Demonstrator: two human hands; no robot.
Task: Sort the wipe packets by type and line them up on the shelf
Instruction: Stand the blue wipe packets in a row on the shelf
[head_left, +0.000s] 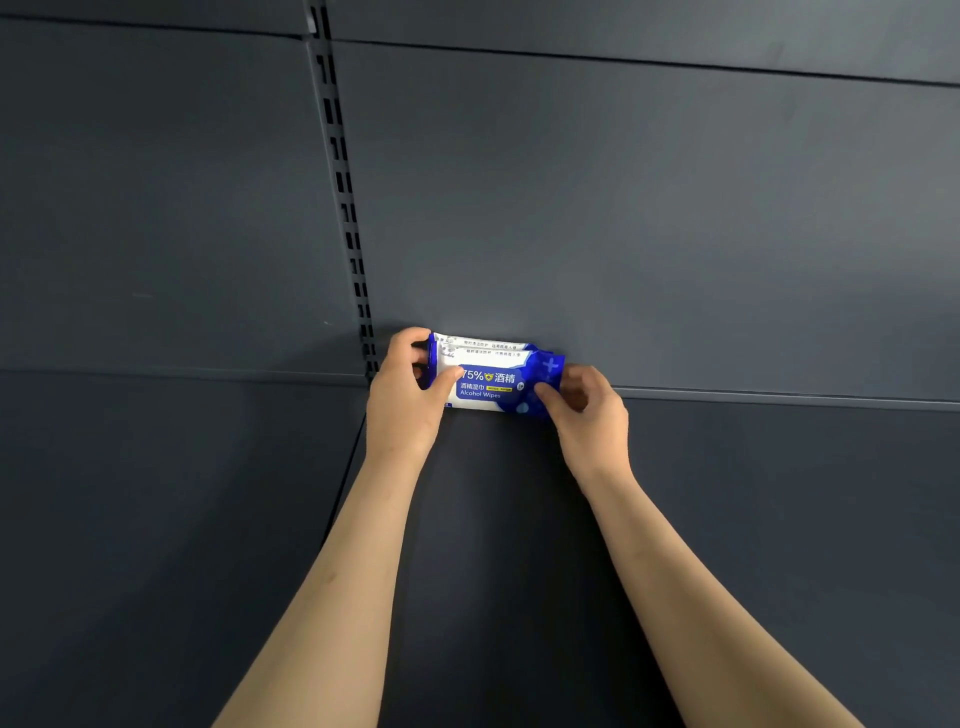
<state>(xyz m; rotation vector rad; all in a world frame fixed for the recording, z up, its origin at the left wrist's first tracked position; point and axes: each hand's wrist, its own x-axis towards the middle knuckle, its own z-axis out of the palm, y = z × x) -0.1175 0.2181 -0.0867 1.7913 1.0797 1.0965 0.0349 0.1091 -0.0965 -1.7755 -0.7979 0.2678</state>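
Packets (488, 387) of blue-and-white alcohol wipes stand on edge at the back of the shelf (779, 519), one behind another, with the rearmost against the back panel (623, 234). At least two top edges show; there may be a third, but I cannot tell. They sit just right of the slotted upright (345, 197).

Both hands are on this small batch. The left hand (402, 410) grips the left end, thumb across the front label and fingers curled round behind. The right hand (592, 415) pinches the right end between thumb and fingertips. The packets' right ends are slightly staggered, so they are not squared up yet.

As a judgement, the task is at an early stage. One group of a single type is being set in place and evened out. No packet of another type shows in this view, and no finished row runs along the shelf. What seems left is to square this group, let go, then bring further packets and any other types into line beside it.
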